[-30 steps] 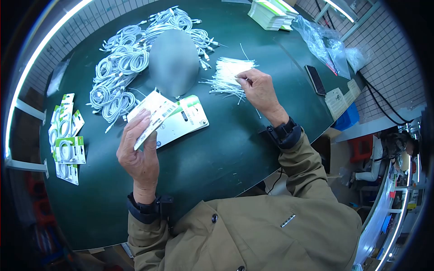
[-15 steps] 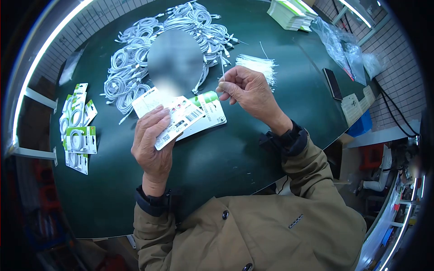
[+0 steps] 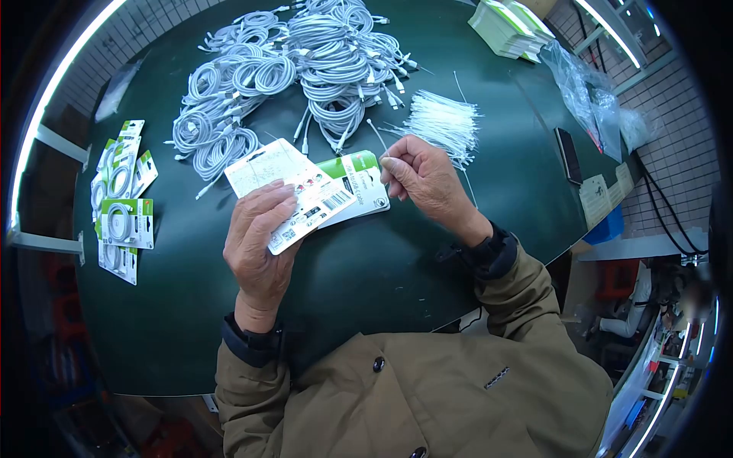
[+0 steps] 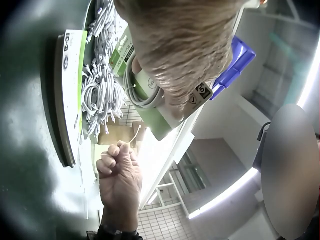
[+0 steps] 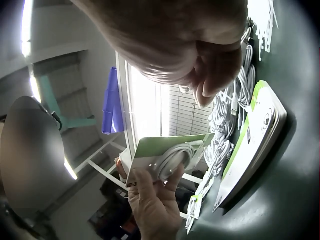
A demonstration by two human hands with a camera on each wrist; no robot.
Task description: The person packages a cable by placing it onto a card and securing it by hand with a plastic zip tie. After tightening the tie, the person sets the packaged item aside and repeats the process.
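My left hand (image 3: 259, 237) holds a printed cardboard packaging card (image 3: 330, 206), tilted with its barcoded back upward in the head view. On the card's other side a coiled white cable (image 5: 175, 161) shows in the right wrist view, with the left thumb against it. Just right of the card, my right hand (image 3: 429, 179) pinches a thin white cable tie (image 3: 377, 134) between thumb and fingers, its free end sticking up. Beneath the held card, a stack of green and white cards (image 3: 372, 183) lies on the table, partly covered.
A large heap of coiled cables (image 3: 328, 69) fills the far side. White cable ties (image 3: 443, 122) lie loose right of it. Carded cables (image 3: 122, 221) are piled at left. A phone (image 3: 568, 155), plastic bags (image 3: 588, 103) and stacked cards (image 3: 508, 29) sit at right.
My right hand has come from the cable tie pile toward the held card, a tie now pinched in it. The left hand has tilted the card flatter over the stack.
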